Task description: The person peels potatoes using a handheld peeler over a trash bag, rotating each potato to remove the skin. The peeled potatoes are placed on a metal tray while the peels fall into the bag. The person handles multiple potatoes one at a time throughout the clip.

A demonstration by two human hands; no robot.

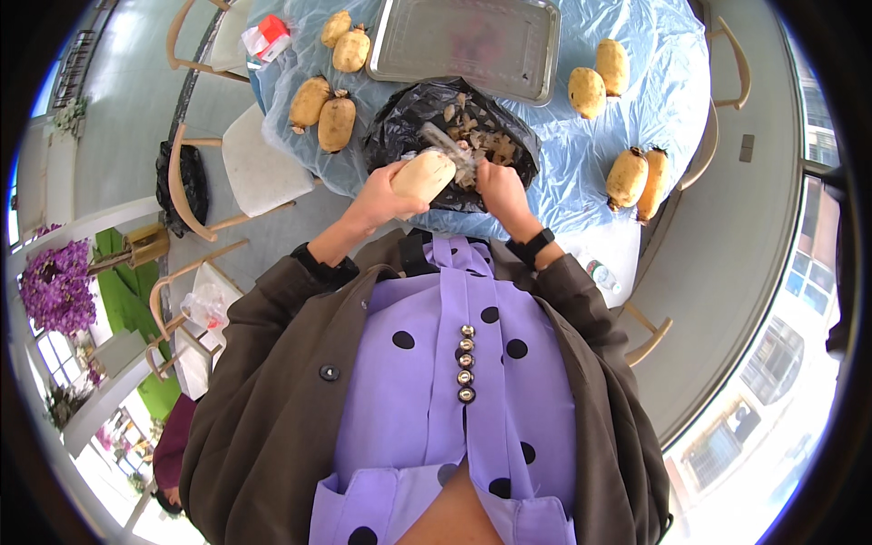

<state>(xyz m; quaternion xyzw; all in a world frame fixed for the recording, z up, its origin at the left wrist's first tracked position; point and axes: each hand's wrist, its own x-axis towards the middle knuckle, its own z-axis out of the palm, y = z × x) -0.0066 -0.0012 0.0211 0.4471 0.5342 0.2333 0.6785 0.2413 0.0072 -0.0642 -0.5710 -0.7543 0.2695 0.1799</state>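
My left hand (pixel 385 196) grips a pale lotus root section (pixel 426 178), whose skin looks mostly peeled, and holds it above the near side of a black plastic bag (pixel 402 116). Close to its right end, my right hand (pixel 503 187) is closed around a flat, translucent-looking tool (pixel 446 142). Its exact kind is hard to tell through the blur. The tool points up and left over the open bag. Inside the bag lies a heap of brownish peelings (pixel 496 146). Whether the tool touches the root is unclear.
Unpeeled lotus roots lie in pairs on the blue plastic table cover (pixel 558 153), left (pixel 336 121) and right (pixel 627 178). A metal tray (pixel 470 41) stands beyond the bag. A red-and-white packet (pixel 271 37) is far left. A bottle (pixel 602 275) rests on a chair at right.
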